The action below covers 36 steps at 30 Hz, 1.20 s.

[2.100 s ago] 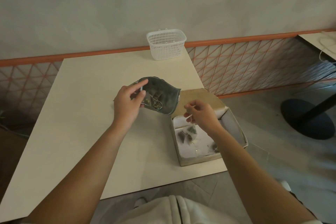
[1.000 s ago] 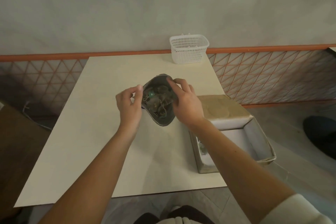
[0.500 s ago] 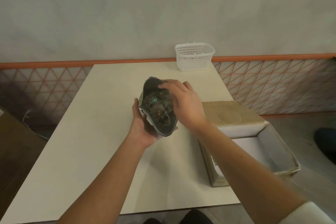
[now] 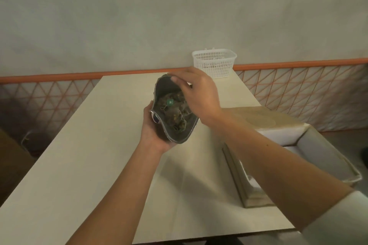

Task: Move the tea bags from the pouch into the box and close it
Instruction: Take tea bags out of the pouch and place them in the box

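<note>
Our left hand (image 4: 154,135) cups the pouch (image 4: 173,111) from below, fingers curled round it, holding it above the table (image 4: 99,155) with its mouth open toward us. Our right hand (image 4: 197,95) reaches into that mouth over the tea bags (image 4: 175,109); we cannot tell whether its fingers grip one. The box (image 4: 278,145) sits open at the table's right edge.

Pouch (image 4: 175,123) up over the middle of the table (image 4: 95,157), cradled from below and left by the left hand (image 4: 154,133). Right hand (image 4: 197,95) above the pouch mouth, fingers dipping in among the tea bags (image 4: 173,109). Box (image 4: 294,157) to the right at the table's right edge, lid back behind it. Basket (image 4: 215,62) far behind, at the table's back edge against the wall (image 4: 139,16).
</note>
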{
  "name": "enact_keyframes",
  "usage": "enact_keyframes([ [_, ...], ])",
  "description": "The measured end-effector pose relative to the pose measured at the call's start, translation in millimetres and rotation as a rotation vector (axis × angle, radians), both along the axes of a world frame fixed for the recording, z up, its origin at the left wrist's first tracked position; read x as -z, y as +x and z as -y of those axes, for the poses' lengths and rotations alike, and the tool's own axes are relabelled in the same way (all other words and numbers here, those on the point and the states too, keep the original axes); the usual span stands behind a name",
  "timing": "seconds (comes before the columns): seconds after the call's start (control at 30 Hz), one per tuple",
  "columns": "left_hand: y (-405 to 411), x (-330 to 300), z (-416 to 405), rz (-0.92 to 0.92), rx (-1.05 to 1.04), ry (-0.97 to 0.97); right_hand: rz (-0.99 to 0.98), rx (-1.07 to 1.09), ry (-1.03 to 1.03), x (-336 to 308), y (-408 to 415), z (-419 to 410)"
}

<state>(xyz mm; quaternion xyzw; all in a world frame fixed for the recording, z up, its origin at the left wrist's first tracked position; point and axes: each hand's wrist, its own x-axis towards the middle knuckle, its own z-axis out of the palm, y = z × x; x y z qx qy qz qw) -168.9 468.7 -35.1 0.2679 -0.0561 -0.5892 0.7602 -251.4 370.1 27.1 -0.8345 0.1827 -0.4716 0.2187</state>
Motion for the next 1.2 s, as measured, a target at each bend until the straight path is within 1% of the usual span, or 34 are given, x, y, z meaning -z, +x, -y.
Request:
enact_keyframes([
  [0.1,-3,5,3,0.039,-0.043,-0.06,0.039,-0.015,-0.054,1,-8,-8],
  [0.2,-10,3,-1,0.104,-0.089,-0.143,0.208,-0.042,-0.155,-1,-25,-19],
  [0.27,-15,-2,-1,0.15,-0.123,-0.172,0.258,-0.068,-0.183,-2,-33,-24],
  [0.37,-19,2,5,0.123,-0.144,-0.173,0.147,-0.076,-0.105,-2,-33,-18],
  [0.43,-18,8,10,0.088,-0.117,-0.165,0.091,-0.07,-0.086,-4,-36,-12],
  [0.5,-19,13,11,0.057,-0.076,-0.205,0.079,-0.092,-0.092,-6,-43,-10],
  [0.6,-19,19,11,0.065,-0.067,-0.274,0.156,-0.131,-0.126,-2,-53,-15],
  [0.63,-18,19,13,0.066,-0.068,-0.283,0.154,-0.134,-0.123,1,-53,-15],
  [0.77,-21,23,16,0.038,-0.011,-0.257,0.026,-0.093,-0.075,3,-52,-7],
  [0.93,-25,36,16,0.019,-0.014,-0.26,0.02,-0.091,-0.08,11,-65,-11],
  [1.03,-26,42,17,-0.045,0.028,-0.239,-0.058,-0.072,-0.005,18,-65,-9],
  [1.1,-28,46,16,-0.077,0.04,-0.229,-0.099,-0.057,0.003,20,-67,-6],
  [1.2,-30,52,18,-0.126,0.055,-0.269,-0.172,-0.039,-0.004,24,-72,-5],
])
